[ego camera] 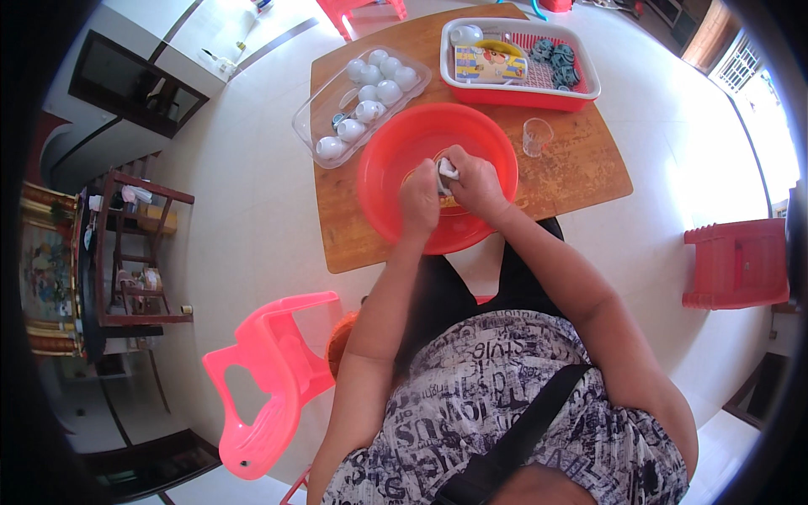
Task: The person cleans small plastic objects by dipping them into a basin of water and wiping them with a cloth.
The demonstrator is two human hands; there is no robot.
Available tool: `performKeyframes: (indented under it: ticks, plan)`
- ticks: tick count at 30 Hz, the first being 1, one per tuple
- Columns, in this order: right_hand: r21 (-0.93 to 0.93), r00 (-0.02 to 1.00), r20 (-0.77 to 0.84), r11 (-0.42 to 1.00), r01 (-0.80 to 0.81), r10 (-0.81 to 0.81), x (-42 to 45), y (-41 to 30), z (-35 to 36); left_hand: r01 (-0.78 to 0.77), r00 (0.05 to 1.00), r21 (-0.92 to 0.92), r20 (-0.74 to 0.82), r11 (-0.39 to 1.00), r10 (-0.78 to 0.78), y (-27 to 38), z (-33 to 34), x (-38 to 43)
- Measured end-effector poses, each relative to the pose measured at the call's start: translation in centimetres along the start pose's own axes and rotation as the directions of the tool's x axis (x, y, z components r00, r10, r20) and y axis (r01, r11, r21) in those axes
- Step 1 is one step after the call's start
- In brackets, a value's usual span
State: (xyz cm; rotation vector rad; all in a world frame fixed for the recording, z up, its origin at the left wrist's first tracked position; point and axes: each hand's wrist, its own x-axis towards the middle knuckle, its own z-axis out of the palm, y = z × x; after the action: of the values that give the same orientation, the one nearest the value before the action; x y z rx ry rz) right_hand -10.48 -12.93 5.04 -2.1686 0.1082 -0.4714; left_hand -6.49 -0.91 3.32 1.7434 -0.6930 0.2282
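Over the red plastic basin (pixel 391 151), my left hand (pixel 420 196) and my right hand (pixel 478 180) are close together. Both grip a small white piece (pixel 449 169); the fingers hide much of it, and I cannot tell whether it is cloth or plastic. Left of the basin lies a clear plastic tray (pixel 310 117) with several white, round, hollow plastic shells (pixel 389 92) in it. A small dark teal part (pixel 339 120) sits among them. To the right of the basin, a clear cup (pixel 537 137) stands on the wooden table (pixel 581 170).
At the table's back right, a white-rimmed red basket (pixel 521 98) holds a printed box (pixel 490 65), several dark teal parts (pixel 562 66) and a white shell (pixel 466 35). A pink plastic chair (pixel 278 372) is at my left, a red stool (pixel 737 264) farther right.
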Motion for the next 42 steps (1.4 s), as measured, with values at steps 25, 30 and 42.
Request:
performKeyframes:
  ticks: [25,30,42]
  plan:
    - [0.411,0.992,0.07,0.903,-0.123,0.104,0.4,1.9,0.5,0.46,0.886,-0.524,0.222,0.717,-0.406,-1.4,0.5,0.2]
    - [0.103,0.993,-0.089,0.993,-0.065,0.074,-0.1,0.6,-0.2,0.778,0.626,-0.455,0.51,0.433,-0.59,0.3,-0.6,1.1]
    - [0.61,0.909,0.318,0.676,-0.413,0.269,0.3,-0.5,-2.0,0.675,0.718,-0.614,0.422,0.408,-0.553,-2.1,-0.9,0.8]
